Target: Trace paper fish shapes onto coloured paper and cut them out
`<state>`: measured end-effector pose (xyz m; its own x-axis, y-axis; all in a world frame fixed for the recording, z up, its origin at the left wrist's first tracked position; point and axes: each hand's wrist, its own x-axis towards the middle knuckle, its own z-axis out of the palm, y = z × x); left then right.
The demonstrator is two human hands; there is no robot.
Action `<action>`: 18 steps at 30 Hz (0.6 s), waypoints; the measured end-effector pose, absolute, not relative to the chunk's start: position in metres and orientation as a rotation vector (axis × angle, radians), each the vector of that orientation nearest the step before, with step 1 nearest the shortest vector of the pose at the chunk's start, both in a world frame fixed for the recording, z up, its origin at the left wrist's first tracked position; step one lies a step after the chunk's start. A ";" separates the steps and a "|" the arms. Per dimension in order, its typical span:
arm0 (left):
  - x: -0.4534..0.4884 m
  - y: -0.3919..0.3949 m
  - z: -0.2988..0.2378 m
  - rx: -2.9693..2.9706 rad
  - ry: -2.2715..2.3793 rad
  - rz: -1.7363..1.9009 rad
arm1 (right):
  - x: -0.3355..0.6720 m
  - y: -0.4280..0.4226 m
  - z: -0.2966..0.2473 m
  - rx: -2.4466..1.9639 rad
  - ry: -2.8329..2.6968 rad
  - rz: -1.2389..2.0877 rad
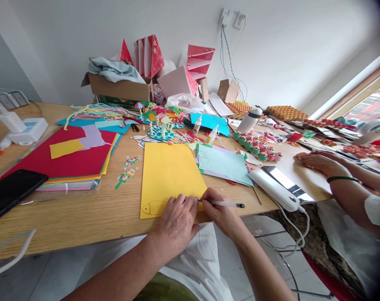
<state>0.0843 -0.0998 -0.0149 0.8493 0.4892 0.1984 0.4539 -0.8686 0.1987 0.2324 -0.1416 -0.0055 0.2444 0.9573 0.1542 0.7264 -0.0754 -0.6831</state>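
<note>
A yellow sheet of paper (pixel 168 171) lies on the wooden table (pixel 83 217) in front of me. A small pencil outline of a fish (pixel 153 207) is drawn near its lower left corner. My left hand (pixel 176 221) rests on the sheet's lower edge with its fingers curled down flat on the paper. My right hand (pixel 219 211) is closed on a white pen (pixel 224 204), whose tip touches the paper beside my left fingers.
A stack of coloured paper (pixel 71 161) and a black phone (pixel 11 190) lie at the left. Paper crafts, glue bottles (pixel 212 134) and boxes (pixel 121 88) crowd the back. A white lamp-like device (pixel 273 190) lies at the right. Another person's hands (pixel 321 163) rest at the far right.
</note>
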 end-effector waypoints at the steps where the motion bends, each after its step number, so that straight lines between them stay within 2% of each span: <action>1: 0.084 -0.100 -0.015 2.884 0.742 0.359 | 0.232 -0.142 -0.005 -1.858 -1.537 0.450; 18: 0.084 -0.101 -0.013 2.893 0.752 0.341 | 0.235 -0.141 -0.008 -1.852 -1.478 0.470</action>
<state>0.0841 -0.1007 -0.0129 0.8499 0.4939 0.1837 0.4638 -0.8666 0.1843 0.2352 -0.1406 -0.0083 0.2795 0.9490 0.1457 0.6905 -0.0932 -0.7173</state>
